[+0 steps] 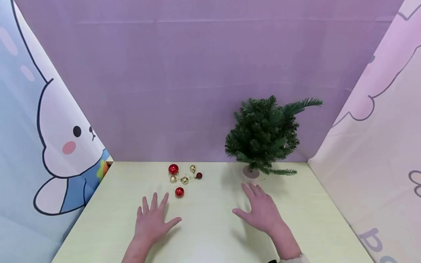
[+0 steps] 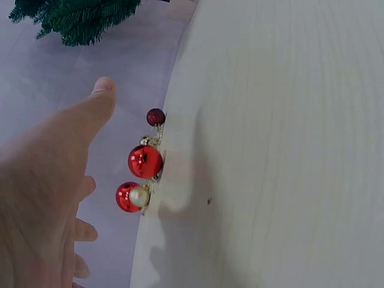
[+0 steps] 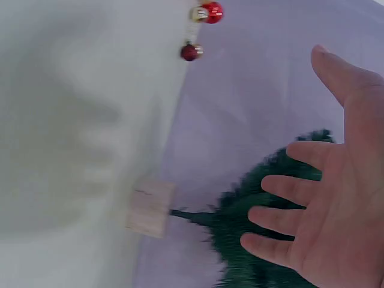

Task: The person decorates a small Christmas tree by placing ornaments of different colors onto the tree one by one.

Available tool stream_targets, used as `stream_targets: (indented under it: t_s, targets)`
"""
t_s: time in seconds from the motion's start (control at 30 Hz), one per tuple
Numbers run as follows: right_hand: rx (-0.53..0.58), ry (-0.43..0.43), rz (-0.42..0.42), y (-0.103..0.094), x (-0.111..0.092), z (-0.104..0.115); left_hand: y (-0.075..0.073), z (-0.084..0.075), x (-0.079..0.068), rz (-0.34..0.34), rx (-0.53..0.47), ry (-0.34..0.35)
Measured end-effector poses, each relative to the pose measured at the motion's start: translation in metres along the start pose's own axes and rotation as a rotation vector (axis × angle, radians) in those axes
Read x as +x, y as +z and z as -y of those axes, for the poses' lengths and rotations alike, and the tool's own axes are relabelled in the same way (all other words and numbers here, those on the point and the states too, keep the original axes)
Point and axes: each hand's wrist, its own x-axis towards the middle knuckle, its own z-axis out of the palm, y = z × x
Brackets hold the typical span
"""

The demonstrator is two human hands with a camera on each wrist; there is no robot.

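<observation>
My left hand (image 1: 152, 222) is spread over the table with straight fingers and holds nothing. Just beyond its fingertips lies a shiny red bauble (image 1: 179, 192). Behind that are a larger red bauble (image 1: 173, 169), a dark red bauble (image 1: 199, 175) and small gold baubles (image 1: 185, 180). My right hand (image 1: 261, 212), also empty and with fingers extended, hovers in front of a small artificial Christmas tree (image 1: 263, 131). The tree stands on a round-looking wooden base (image 1: 251, 172). In the right wrist view, the fingers hide part of its branches.
The pale wooden table (image 1: 210, 226) ends at a purple cloth backdrop (image 1: 171, 91). A cartoon-printed curtain (image 1: 69, 124) borders the left side, and a pink and white printed curtain (image 1: 378, 157) the right. One low branch (image 1: 281, 171) juts rightward near the table.
</observation>
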Motion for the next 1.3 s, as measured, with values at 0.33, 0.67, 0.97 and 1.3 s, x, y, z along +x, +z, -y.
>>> stream_targets:
  t_s: [0.33,0.67,0.97,1.3]
  targets:
    - [0.116,-0.204,-0.390,-0.070,0.030,0.008,-0.007,0.012,0.002,0.074,-0.071,0.051]
    - [0.409,-0.294,-0.944,-0.131,0.075,-0.003,-0.013,0.027,0.002,0.158,-0.141,0.094]
    - [0.592,0.115,-0.931,-0.136,0.103,-0.039,-0.014,0.044,0.000,0.185,-0.371,0.091]
    - [0.684,0.315,-0.587,-0.154,0.115,-0.054,-0.004,0.046,0.008,0.166,-0.755,-0.009]
